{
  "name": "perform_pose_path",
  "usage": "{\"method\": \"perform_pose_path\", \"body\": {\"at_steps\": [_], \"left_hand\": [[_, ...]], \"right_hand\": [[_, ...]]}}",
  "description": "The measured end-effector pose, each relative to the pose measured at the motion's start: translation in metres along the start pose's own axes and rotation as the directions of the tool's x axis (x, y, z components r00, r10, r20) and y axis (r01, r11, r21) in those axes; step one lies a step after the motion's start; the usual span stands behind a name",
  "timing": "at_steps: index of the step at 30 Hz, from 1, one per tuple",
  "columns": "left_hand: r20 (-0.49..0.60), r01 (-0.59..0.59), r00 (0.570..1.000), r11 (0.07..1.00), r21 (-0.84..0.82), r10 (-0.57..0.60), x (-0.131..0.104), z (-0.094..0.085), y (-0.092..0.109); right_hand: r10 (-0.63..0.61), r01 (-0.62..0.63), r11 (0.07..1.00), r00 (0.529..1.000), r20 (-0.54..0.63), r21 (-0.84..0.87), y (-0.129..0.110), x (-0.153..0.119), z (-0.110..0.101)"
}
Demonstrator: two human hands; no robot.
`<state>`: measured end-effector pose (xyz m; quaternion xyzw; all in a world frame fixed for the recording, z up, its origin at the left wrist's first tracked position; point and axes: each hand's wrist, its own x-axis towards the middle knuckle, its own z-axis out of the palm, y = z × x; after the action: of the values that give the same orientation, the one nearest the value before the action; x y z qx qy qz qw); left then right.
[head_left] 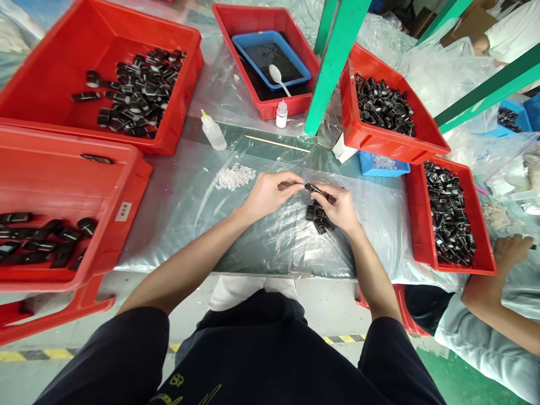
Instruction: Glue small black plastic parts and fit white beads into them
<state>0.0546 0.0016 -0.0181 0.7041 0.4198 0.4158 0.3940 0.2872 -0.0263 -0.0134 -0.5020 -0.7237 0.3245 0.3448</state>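
My right hand (338, 206) grips a small glossy black part (312, 187) between thumb and fingers, above the plastic-covered table. Against the near end of that part, the fingertips of my left hand (270, 193) are pinched together; whatever they hold is too small to make out. Below my right hand lies a little heap of similar black parts (319, 219), partly hidden by the hand. A scatter of small whitish translucent pieces (235, 176) is on the table to the left of my left hand.
Red bins (177, 112) of black parts stand left and right. Farther back are a squeeze bottle (214, 132), a thin wooden stick (276, 144), a small white bottle (282, 114), a blue tray (253, 38) with a white spoon (276, 74), and a green post (333, 67). A co-worker's hand (512, 250) is at right.
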Motion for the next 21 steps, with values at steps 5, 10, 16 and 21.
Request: {"method": "perform_pose_path", "body": {"at_steps": [5, 10, 16, 21], "left_hand": [[0.038, -0.049, 0.998, 0.999, 0.021, 0.048, -0.0003, 0.0006, 0.0040], [0.014, -0.032, 0.999, 0.999, 0.005, 0.032, -0.0009, -0.0005, 0.0026], [-0.008, -0.061, 0.998, 0.997, 0.048, 0.062, 0.0003, -0.0018, -0.0016], [0.081, -0.152, 0.987, 0.975, 0.161, 0.141, 0.0017, -0.0068, 0.0018]], "right_hand": [[0.005, -0.005, 1.000, 1.000, -0.007, -0.019, 0.0001, -0.0001, -0.0009], [0.004, -0.004, 1.000, 1.000, -0.007, -0.019, 0.0001, -0.0006, -0.0010], [-0.027, 0.027, 1.000, 1.000, -0.006, 0.013, 0.0024, -0.0006, 0.0002], [-0.024, 0.024, 0.998, 1.000, 0.000, 0.062, 0.0040, 0.0000, -0.0006]]}}
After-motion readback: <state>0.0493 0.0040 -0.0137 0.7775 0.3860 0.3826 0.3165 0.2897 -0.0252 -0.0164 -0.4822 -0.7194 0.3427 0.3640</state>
